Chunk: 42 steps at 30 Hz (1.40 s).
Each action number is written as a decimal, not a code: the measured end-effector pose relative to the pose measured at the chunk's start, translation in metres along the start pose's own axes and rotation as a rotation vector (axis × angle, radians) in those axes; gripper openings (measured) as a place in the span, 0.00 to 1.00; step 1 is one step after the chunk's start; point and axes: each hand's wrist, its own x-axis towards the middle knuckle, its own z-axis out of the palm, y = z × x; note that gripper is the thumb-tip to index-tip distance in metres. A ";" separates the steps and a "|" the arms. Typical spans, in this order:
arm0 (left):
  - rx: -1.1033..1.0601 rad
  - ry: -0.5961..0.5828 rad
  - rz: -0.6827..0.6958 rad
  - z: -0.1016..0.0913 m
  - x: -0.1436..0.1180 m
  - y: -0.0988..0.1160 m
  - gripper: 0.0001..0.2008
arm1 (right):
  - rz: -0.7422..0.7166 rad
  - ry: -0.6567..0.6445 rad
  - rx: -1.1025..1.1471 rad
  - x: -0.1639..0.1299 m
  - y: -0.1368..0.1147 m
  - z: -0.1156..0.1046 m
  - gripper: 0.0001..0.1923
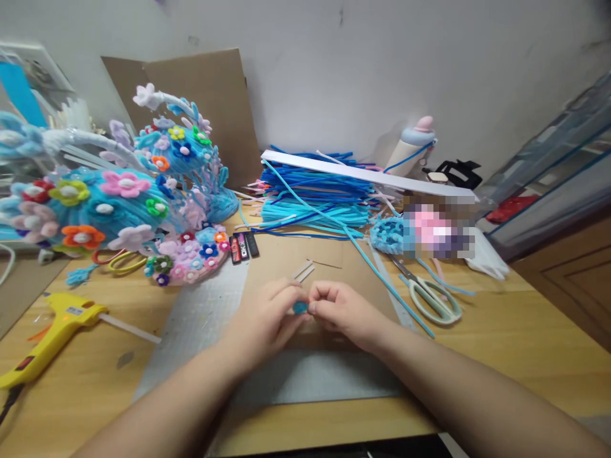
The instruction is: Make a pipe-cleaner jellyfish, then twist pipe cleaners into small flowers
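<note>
Your left hand [267, 318] and right hand [341, 308] pinch a tiny blue pipe-cleaner coil [300, 308] between fingertips, near the scissors [432, 296]. It looks light, soft, bendable; grip its rim.

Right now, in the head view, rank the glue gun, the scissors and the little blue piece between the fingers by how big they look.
1. glue gun, though it lies nearer the camera
2. scissors
3. blue piece, pinched by left hand and right hand

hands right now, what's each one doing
Left hand: closed, pinching the small blue piece.
Right hand: closed, fingertips on the same blue piece.
</note>
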 end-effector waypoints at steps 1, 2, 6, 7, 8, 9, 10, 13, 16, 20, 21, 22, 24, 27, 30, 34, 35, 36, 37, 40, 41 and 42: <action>0.053 -0.015 0.024 0.000 0.000 0.000 0.06 | 0.057 -0.029 0.089 0.001 0.002 -0.001 0.07; 0.075 -0.024 0.020 -0.001 0.001 -0.001 0.05 | 0.094 -0.060 0.150 0.002 0.003 -0.001 0.07; -0.033 0.014 -0.143 -0.001 0.002 -0.002 0.05 | 0.024 -0.076 0.047 0.001 0.003 -0.001 0.09; -0.110 0.021 -0.212 -0.001 0.002 -0.002 0.06 | -0.038 -0.049 -0.056 -0.001 0.001 0.000 0.08; -0.213 0.009 -0.290 -0.001 0.003 -0.003 0.08 | -0.117 -0.016 -0.174 -0.003 -0.001 0.001 0.08; -0.348 -0.023 -0.371 -0.002 0.003 -0.003 0.10 | -0.211 0.003 -0.301 -0.006 -0.003 0.002 0.07; -0.513 -0.076 -0.457 -0.002 0.003 -0.004 0.11 | -0.323 0.000 -0.433 -0.008 -0.005 0.002 0.08; -1.021 -0.304 -0.677 0.000 0.002 -0.008 0.17 | -0.676 -0.108 -0.800 -0.014 -0.008 -0.001 0.10; -1.138 -0.337 -0.702 0.004 0.002 -0.009 0.18 | -0.757 -0.145 -0.882 -0.013 -0.007 -0.005 0.10; -0.627 -0.040 -0.369 0.006 0.002 -0.006 0.17 | -0.360 0.038 -0.440 -0.006 -0.005 -0.006 0.08; -0.453 0.001 -0.262 0.005 0.002 -0.005 0.17 | -0.255 0.060 -0.304 -0.004 -0.005 -0.006 0.08; -0.295 0.018 -0.167 0.004 0.002 -0.004 0.16 | -0.163 0.053 -0.173 -0.003 -0.004 -0.005 0.08; -0.067 0.011 -0.026 0.002 0.002 -0.003 0.09 | -0.001 -0.016 0.064 -0.001 -0.003 -0.004 0.09; 0.018 -0.017 0.043 0.001 0.001 -0.003 0.06 | 0.142 -0.105 0.245 0.001 -0.001 -0.003 0.11; -0.057 -0.021 -0.057 0.001 0.002 -0.003 0.08 | 0.059 -0.094 0.080 -0.001 -0.001 -0.001 0.10; -0.565 -0.053 -0.417 0.005 0.002 -0.004 0.13 | -0.359 -0.011 -0.513 -0.009 -0.005 -0.001 0.08; -0.745 -0.093 -0.503 0.006 0.002 -0.005 0.14 | -0.497 -0.020 -0.675 -0.011 -0.006 -0.001 0.09; -0.900 -0.135 -0.564 0.008 0.002 -0.006 0.15 | -0.619 -0.036 -0.817 -0.013 -0.006 -0.003 0.09; -1.005 -0.166 -0.591 0.009 0.003 -0.006 0.16 | -0.712 -0.051 -0.925 -0.014 -0.006 -0.004 0.09; -1.020 -0.092 -0.541 0.011 0.005 -0.005 0.16 | -0.762 0.000 -1.013 -0.014 -0.003 -0.007 0.09; -0.976 -0.015 -0.510 0.011 0.006 -0.004 0.16 | -0.717 0.048 -0.979 -0.013 -0.002 -0.008 0.08; -0.925 0.073 -0.482 0.010 0.007 -0.003 0.15 | -0.655 0.093 -0.927 -0.012 -0.001 -0.008 0.08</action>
